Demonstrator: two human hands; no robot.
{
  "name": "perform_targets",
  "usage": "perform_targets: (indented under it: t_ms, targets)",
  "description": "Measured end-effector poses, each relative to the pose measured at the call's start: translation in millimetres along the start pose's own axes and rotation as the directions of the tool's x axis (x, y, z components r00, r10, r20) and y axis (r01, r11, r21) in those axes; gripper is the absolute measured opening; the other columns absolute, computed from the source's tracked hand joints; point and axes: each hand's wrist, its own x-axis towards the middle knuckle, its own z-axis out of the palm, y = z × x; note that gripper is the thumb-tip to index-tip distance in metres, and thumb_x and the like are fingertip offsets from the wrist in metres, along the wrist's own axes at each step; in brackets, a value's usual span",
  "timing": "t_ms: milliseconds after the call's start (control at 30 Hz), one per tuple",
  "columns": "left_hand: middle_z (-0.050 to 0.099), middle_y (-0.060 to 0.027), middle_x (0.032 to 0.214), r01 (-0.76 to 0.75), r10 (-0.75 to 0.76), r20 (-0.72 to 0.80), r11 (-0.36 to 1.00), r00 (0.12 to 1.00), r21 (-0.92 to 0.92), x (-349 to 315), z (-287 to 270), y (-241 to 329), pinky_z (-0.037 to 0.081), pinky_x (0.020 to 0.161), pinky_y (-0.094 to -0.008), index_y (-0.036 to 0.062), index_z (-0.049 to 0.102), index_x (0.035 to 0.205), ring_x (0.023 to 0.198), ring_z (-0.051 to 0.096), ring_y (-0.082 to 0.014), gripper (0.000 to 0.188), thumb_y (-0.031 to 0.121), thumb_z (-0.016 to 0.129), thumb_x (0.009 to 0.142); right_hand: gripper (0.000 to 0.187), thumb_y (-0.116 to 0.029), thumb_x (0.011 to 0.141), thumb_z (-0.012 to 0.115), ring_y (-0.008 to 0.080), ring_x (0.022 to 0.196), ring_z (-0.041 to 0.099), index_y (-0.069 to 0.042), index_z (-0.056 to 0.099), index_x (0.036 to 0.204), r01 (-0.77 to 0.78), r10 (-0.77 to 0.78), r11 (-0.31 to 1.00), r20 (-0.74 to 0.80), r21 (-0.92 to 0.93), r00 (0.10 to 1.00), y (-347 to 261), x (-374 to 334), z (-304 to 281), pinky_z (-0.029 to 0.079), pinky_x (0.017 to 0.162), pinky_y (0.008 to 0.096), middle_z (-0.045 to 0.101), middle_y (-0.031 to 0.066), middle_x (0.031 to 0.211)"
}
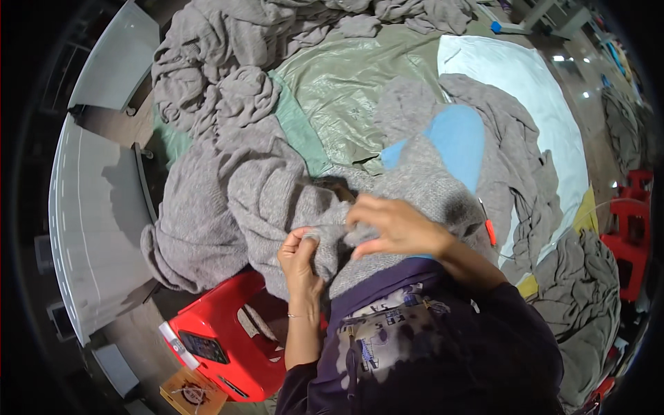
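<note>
A grey knitted piece (280, 200) lies bunched across my lap and spreads away to the left. Its cloth is pinched between the thumb and fingers of my left hand (301, 259). Close by on the right, my right hand (398, 225) hovers over the same knit with its fingers curled and its thumb a little apart. Whatever it may hold is too small to make out. To the right of that hand, a slim tool with an orange-red handle (490, 232) rests against the knit on my leg.
Left of me stands a red plastic stool (242, 360) with a phone (203, 347) on it. More grey knitwear (228, 41) is heaped on a green sheet (360, 76) ahead. A white sheet (539, 104), another knit pile (581, 304) and red stools (626, 235) are at right; white panels (97, 214) at left.
</note>
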Motion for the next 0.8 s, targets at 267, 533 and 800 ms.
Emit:
perform_targets:
  t_ms: [267, 533, 800]
  targets:
    - [0.066, -0.0068, 0.089, 0.179, -0.125, 0.181, 0.928, 0.976, -0.326, -15, 2, 30, 0.051, 0.080, -0.0296, 0.0005, 0.062, 0.092, 0.083, 0.063, -0.0135, 0.008, 0.004, 0.059, 0.085, 0.030, 0.008, 0.067, 0.054, 0.0305, 0.076, 0.059, 0.004, 0.063, 0.095, -0.079, 0.071, 0.996, -0.191, -0.037, 0.979, 19, -26, -37, 0.047, 0.065, 0.0364, 0.061, 0.0156, 0.086]
    - [0.062, -0.0004, 0.083, 0.046, -0.026, 0.091, 0.971, 0.996, -0.233, -16, 10, 19, 0.046, 0.077, -0.0244, 0.0012, 0.063, 0.088, 0.081, 0.057, -0.0088, 0.007, 0.007, 0.063, 0.086, 0.040, 0.010, 0.064, 0.056, 0.0218, 0.061, 0.054, 0.000, 0.063, 0.102, -0.014, -0.054, 0.986, -0.395, -0.167, 0.917, -16, -23, -15, 0.044, 0.056, 0.0311, 0.065, 0.0139, 0.085]
    - [0.060, 0.0006, 0.087, -0.013, 0.035, 0.163, 0.991, 0.986, -0.133, -23, 21, 14, 0.038, 0.067, -0.0179, -0.0009, 0.064, 0.088, 0.074, 0.050, -0.0029, 0.003, 0.001, 0.061, 0.088, 0.027, 0.002, 0.070, 0.068, 0.0206, 0.069, 0.060, -0.001, 0.065, 0.097, 0.385, -0.442, 0.897, -0.391, -0.219, 0.807, -23, 6, 37, 0.047, 0.057, 0.0300, 0.063, 0.0079, 0.087]
